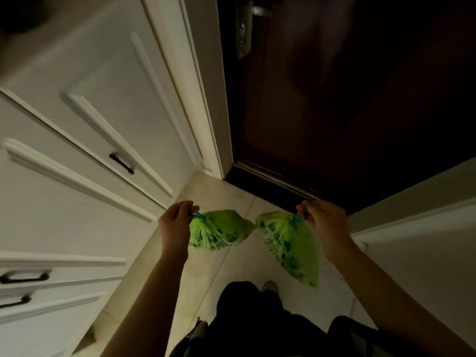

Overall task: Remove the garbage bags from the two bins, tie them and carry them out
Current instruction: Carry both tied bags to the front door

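Two green garbage bags with tied blue drawstrings hang in front of me above the tiled floor. My left hand (176, 222) pinches the blue tie of the left bag (219, 231). My right hand (323, 220) pinches the blue tie of the right bag (289, 244), which hangs lower and longer. Both bags are gathered shut at the top and their near corners almost touch. The bins are not in view.
A dark brown door (347, 99) with a metal handle (251, 24) stands shut straight ahead. White panelled cabinets (85, 130) with black handles line the left. A pale wall (425, 228) runs on the right. My legs and one shoe (269, 286) show on the beige tiles.
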